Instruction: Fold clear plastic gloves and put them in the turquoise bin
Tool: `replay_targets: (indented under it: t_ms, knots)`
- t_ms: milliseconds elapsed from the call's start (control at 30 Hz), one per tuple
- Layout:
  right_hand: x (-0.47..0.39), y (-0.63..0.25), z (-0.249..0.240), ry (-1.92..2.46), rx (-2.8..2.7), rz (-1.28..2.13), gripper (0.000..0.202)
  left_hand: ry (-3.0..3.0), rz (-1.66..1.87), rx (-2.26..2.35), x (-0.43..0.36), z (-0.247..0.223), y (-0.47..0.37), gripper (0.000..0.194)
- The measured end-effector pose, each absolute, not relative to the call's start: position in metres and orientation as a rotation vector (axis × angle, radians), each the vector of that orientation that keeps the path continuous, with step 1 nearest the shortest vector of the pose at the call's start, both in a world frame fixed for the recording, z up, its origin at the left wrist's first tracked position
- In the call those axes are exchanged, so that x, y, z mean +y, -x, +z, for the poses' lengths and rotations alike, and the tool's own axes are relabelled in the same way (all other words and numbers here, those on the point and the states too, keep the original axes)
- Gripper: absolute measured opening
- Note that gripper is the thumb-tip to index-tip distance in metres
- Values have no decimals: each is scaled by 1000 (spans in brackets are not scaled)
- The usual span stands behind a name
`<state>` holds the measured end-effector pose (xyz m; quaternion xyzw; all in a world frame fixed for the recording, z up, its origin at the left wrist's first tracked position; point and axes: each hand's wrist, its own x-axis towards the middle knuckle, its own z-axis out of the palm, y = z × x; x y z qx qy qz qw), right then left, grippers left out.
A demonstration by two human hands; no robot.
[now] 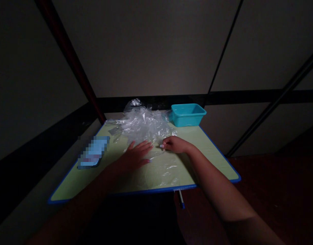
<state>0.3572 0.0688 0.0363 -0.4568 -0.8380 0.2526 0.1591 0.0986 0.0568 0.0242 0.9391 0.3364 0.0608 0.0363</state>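
Observation:
A thin clear plastic bag (pixel 160 172) lies flat across the front of the pale yellow-green tabletop (pixel 212 166). My left hand (pixel 138 154) rests palm down on its upper left part, fingers stretched out and spread. Close by on the right, my right hand (pixel 173 144) is closed in a pinch at the bag's upper edge, with a small whitish bit showing at the fingertips. Exactly how much film is pinched is hard to see. Just beyond both hands is a loose heap of crumpled clear plastic bags (pixel 146 124).
A turquoise plastic basin (pixel 188 117) stands at the back right corner of the table. On the left side lies a phone-like blue object (pixel 93 153), blurred out. A pen-like white and blue stick (pixel 181 199) shows below the front edge. Wall panels rise behind.

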Motion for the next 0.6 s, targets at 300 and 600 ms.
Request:
replay_targets:
  t_ms: [300,600]
  knots:
    - [45,-324,28,1384,-2550,268,56,-3015,16,998,45,0,-102,55]
    - [33,-314,18,1437,-2672,199,67,-3016,33,1008,42,1,-103,58]
